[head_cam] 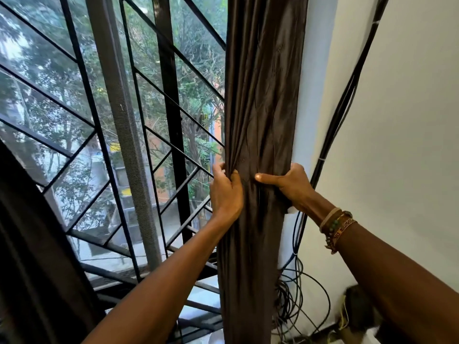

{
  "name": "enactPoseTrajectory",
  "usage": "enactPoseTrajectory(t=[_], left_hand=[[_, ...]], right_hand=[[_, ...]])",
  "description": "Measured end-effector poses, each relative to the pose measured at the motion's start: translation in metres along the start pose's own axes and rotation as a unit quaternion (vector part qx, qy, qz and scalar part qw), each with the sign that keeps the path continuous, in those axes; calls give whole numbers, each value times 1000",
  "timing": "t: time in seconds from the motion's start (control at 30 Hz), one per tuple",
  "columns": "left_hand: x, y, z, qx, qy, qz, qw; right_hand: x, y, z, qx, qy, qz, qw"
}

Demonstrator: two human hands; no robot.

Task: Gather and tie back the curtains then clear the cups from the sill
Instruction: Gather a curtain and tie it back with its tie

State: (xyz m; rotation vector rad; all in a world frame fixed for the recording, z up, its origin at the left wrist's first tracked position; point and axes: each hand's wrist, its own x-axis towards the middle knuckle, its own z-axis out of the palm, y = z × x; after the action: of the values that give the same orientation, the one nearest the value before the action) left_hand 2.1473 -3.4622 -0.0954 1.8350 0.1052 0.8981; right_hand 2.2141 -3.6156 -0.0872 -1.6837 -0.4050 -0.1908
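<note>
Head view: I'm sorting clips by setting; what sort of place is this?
Likely an upper-floor room: a barred window over trees, a dark curtain beside it, cables trailing down the white wall.

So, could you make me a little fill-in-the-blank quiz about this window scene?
1. The left hand and right hand both grip a curtain coloured dark ____.
2. The bracelets sit just behind the ____ hand.
3. Beyond the window grille grow green ____.
Missing words: brown; right; trees.
</note>
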Motion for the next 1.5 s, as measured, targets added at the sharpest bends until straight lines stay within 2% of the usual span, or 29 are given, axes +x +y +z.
enactPoseTrajectory(t=[0.1, 0.17, 0.23, 0.3, 0.4, 0.47, 0.57, 0.63, 0.73, 0.87, 0.93, 1.07, 1.13, 1.2, 1.3, 1.5], left_hand=[[-10, 2, 10, 46, 0, 23, 999], [-15, 7, 18, 83, -3, 46, 995], [-17, 13, 22, 83, -17, 59, 995], [-16, 15, 25, 53, -39, 61, 996], [-15, 9, 25, 8, -54, 45, 998], [-20, 6, 22, -64, -79, 26, 994], [-22, -2, 19, -203, -115, -44, 971], [-19, -11, 22, -231, -120, -93, 961], [-14, -17, 25, -213, -109, -129, 962], [-8, -20, 24, -187, -72, -158, 967], [-2, -22, 19, -194, -113, -154, 962], [8, -21, 1, -332, -297, -199, 873], [11, -23, 0, -337, -320, -225, 856], [12, -26, 2, -306, -310, -227, 871], [14, -32, 3, -204, -328, -186, 903], [25, -44, -8, -113, -386, -118, 908]], right_hand=[[-3, 5, 10, -146, 135, -34, 979], [-11, 4, 15, -216, 171, -68, 959], [-24, -5, 19, -222, 118, -141, 958], [-36, -10, 20, -203, 8, -183, 962], [-42, -15, 12, -175, -131, -121, 968], [-43, -20, 5, -148, -172, -78, 971], [-41, -26, -6, -118, -214, -23, 969], [-44, -30, -9, -71, -236, -3, 969], [-44, -24, -7, -95, -233, -45, 967], [-42, -18, 2, -159, -173, -87, 968], [-41, -18, 1, -180, -152, -74, 969], [-36, -18, -11, -118, -158, 27, 980], [-32, -19, -15, -121, -158, 40, 979], [-31, -22, -17, -138, -164, 42, 976], [-30, -29, -21, -183, -180, 38, 966], [-22, -31, -34, -283, -206, 34, 936]])
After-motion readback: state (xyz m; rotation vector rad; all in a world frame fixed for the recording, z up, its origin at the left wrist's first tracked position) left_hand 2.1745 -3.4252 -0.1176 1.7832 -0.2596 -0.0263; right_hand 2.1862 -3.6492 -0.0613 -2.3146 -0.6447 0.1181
